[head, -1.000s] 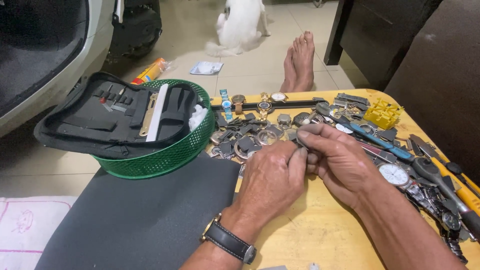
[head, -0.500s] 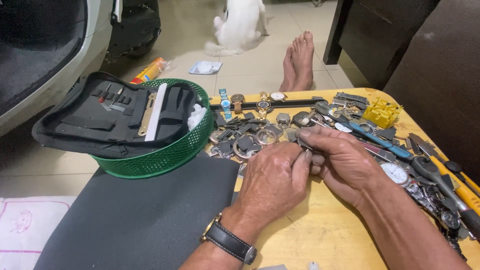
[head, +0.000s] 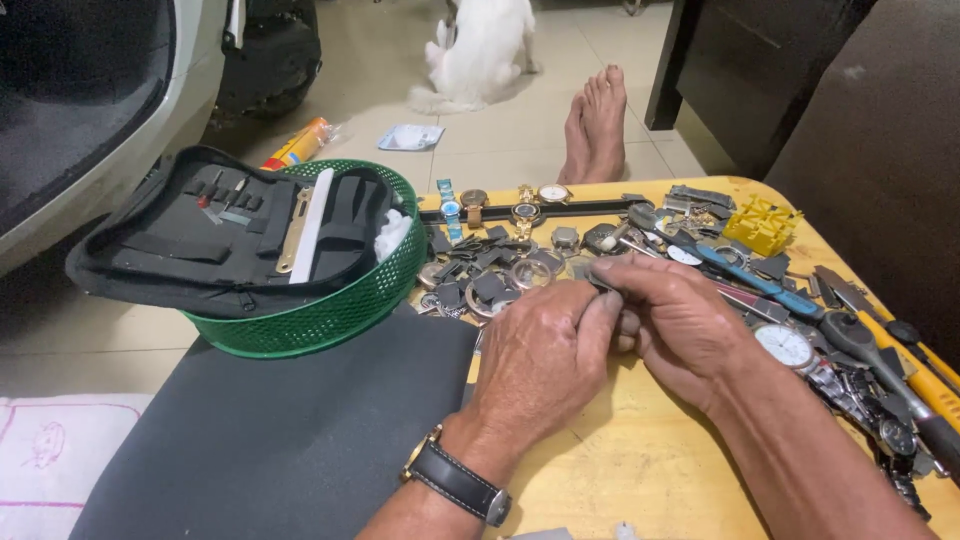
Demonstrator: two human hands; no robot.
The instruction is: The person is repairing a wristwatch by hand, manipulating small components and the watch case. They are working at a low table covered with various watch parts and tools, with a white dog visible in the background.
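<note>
Resting on a yellow wooden table (head: pixel 620 470), the left hand (head: pixel 540 360) lies knuckles-up, wrist bearing a black-strapped wristwatch (head: pixel 455 478), thumb and forefinger pinched on a small dark metal part (head: pixel 603 287). The right hand (head: pixel 680 320) meets it from the right, fingers curled, fingertips (head: pixel 605 268) closed on the same part; what the part is cannot be told. Left of the hands: a dark grey mat (head: pixel 280 430). Right of them: a white-faced watch (head: pixel 785 345) and a blue-handled tool (head: pixel 740 270). Just beyond the hands: a heap of watch cases and parts (head: pixel 500 275). Farther left: a green basket (head: pixel 340 310) carrying an open black tool pouch (head: pixel 220 235). Farthest: bare feet (head: pixel 595 125) on the tiled floor, and a white animal (head: pixel 480 50).
</note>
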